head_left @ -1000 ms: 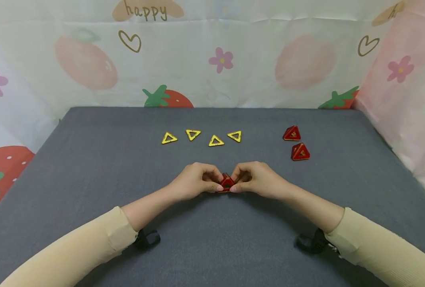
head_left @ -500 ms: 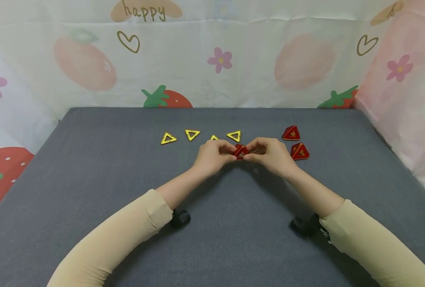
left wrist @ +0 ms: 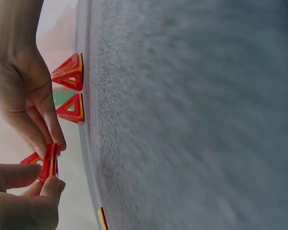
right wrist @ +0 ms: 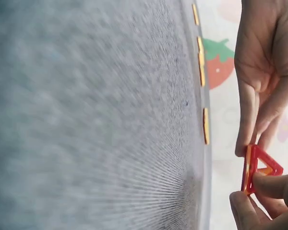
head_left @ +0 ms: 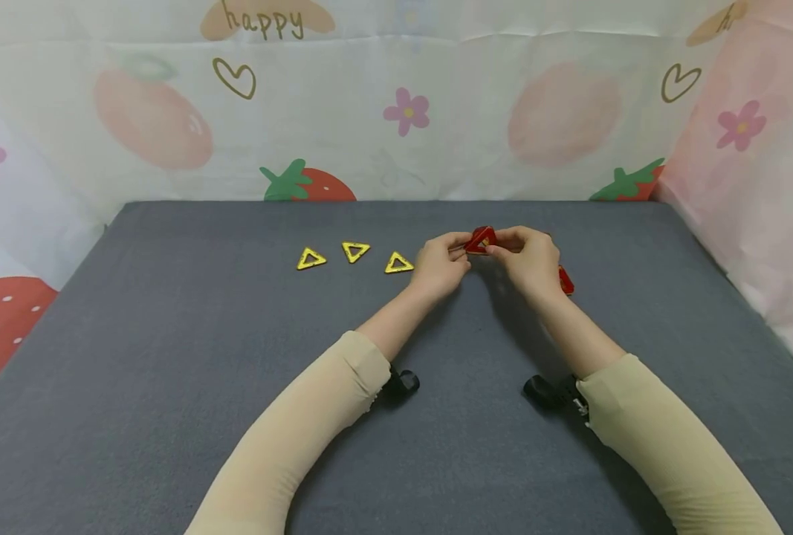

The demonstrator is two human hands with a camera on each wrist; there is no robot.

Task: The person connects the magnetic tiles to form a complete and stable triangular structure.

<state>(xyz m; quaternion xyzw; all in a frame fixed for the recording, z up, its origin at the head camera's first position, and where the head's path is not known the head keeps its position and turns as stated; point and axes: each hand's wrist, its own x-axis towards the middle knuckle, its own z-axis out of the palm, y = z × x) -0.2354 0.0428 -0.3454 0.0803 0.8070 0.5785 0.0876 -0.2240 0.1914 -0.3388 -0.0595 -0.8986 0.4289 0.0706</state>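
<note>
Both hands hold one small red pyramid (head_left: 481, 239) of triangular tiles with yellow inner edges, raised above the table at the back. My left hand (head_left: 441, 264) touches its left corner with thumb and fingertips, which lie along the base edge in the right wrist view. My right hand (head_left: 528, 260) pinches its right side between thumb and fingers. Two more red pyramids (left wrist: 71, 109) stand on the table to the right; in the head view my right hand partly hides them.
Several flat yellow triangle tiles with open centres lie left of my hands, among them a yellow tile (head_left: 399, 262) nearest my left hand. The dark grey table (head_left: 202, 312) ends at a printed cloth backdrop (head_left: 463, 82). Black wrist devices (head_left: 406, 383) hang under the sleeves.
Both hands have carried the red pyramid away from the body and to the right, towards the other two. The left hand now covers the rightmost yellow tile.
</note>
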